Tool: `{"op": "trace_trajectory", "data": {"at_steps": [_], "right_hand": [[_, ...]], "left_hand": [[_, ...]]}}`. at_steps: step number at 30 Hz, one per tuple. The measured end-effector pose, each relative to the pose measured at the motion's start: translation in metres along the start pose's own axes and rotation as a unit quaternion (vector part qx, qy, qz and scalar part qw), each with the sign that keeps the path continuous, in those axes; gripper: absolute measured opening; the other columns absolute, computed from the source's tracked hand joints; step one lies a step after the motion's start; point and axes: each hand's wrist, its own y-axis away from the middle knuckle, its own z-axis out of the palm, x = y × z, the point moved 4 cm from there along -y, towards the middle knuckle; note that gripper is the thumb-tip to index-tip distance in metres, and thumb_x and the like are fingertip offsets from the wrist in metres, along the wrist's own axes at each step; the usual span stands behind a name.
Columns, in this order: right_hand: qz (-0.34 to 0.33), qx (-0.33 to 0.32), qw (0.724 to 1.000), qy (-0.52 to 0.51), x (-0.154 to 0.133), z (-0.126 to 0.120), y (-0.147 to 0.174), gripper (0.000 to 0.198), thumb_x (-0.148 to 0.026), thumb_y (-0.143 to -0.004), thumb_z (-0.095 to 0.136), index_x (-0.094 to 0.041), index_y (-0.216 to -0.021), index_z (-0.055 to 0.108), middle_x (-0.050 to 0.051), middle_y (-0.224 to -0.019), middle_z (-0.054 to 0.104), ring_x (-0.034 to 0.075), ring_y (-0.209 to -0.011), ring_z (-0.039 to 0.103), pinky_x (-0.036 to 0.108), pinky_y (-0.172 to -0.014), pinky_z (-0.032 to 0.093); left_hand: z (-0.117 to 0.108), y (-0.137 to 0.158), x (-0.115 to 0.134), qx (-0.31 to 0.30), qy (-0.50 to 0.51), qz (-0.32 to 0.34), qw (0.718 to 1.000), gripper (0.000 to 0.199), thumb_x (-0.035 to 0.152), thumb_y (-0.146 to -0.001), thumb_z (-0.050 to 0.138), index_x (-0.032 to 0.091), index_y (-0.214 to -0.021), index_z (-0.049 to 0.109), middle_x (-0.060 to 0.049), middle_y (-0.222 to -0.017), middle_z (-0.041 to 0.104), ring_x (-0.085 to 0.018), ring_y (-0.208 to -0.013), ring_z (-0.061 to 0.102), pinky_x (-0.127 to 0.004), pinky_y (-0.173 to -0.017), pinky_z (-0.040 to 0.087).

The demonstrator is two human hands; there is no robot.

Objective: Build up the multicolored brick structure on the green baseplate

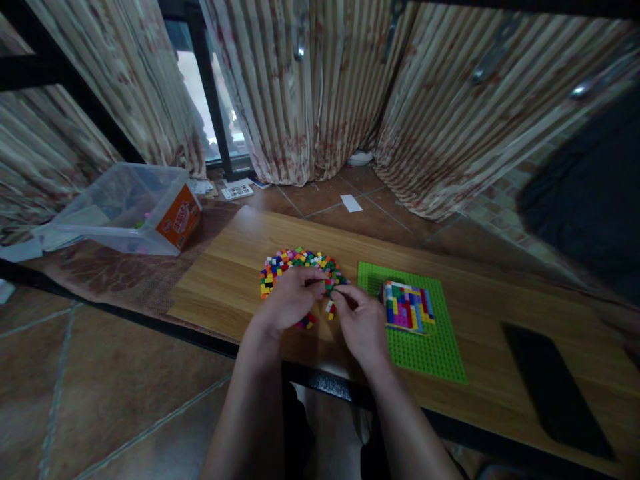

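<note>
My left hand (293, 297) reaches over a heap of small coloured toy bricks (285, 257), its fingers closed in a pinch. Opposite it, my right hand (364, 323) is also closed, thumb and finger pressed together. A few red and green toy bricks (329, 285) show between the two sets of fingertips; their exact outline is too small to tell. Just below the fingers lies a little red, white and yellow brick piece (331, 309). To the right, a multicoloured brick build (407, 307) sits on a green studded baseplate (425, 357).
A wooden tabletop (215, 273) carries the bricks. At its right lies a dark flat object (555, 387). On the left stands a clear plastic bin (125, 230) with an orange label. Striped curtains (320, 93) hang behind, and a white paper (351, 203) lies on the tiles.
</note>
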Motion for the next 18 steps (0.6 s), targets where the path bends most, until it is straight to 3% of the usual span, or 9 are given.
{"op": "trace_trajectory", "data": {"at_steps": [4,8,14,18], "right_hand": [[-0.082,-0.042,0.988,0.127,-0.006,0.01,0.005,0.018,-0.022,-0.086,0.056,-0.023,-0.091,0.073,0.005,-0.093,0.07,0.02,-0.085,0.066,0.032,-0.077,0.05],[-0.092,-0.052,0.981,0.16,-0.007,0.014,0.006,0.02,-0.02,-0.084,0.057,-0.023,-0.095,0.073,0.005,-0.096,0.069,0.021,-0.086,0.065,0.033,-0.078,0.051],[-0.03,0.013,0.999,0.035,-0.007,0.002,0.002,0.025,-0.033,-0.088,0.055,-0.021,-0.102,0.072,0.006,-0.095,0.073,0.019,-0.083,0.067,0.033,-0.077,0.052],[0.013,-0.006,0.997,-0.075,-0.006,0.001,-0.002,0.03,-0.04,-0.088,0.056,-0.021,-0.103,0.073,0.004,-0.09,0.076,0.018,-0.077,0.068,0.032,-0.072,0.053]], "left_hand": [[-0.005,-0.002,-0.006,0.024,-0.059,0.003,0.998,0.02,0.018,-0.077,0.056,0.018,-0.081,0.076,0.0,-0.069,0.069,-0.015,-0.067,0.06,-0.024,-0.064,0.044],[-0.006,-0.003,-0.006,0.036,-0.052,0.018,0.998,0.022,0.015,-0.074,0.057,0.019,-0.084,0.076,-0.001,-0.082,0.074,-0.017,-0.078,0.064,-0.026,-0.072,0.048],[-0.005,-0.001,-0.002,0.038,-0.02,0.007,0.999,0.009,0.015,-0.071,0.062,0.017,-0.072,0.071,-0.001,-0.069,0.068,-0.015,-0.067,0.06,-0.024,-0.065,0.047],[0.002,0.0,0.001,-0.005,0.035,0.021,0.999,0.007,0.016,-0.072,0.065,0.016,-0.076,0.07,-0.002,-0.074,0.07,-0.015,-0.07,0.063,-0.025,-0.067,0.048]]}}
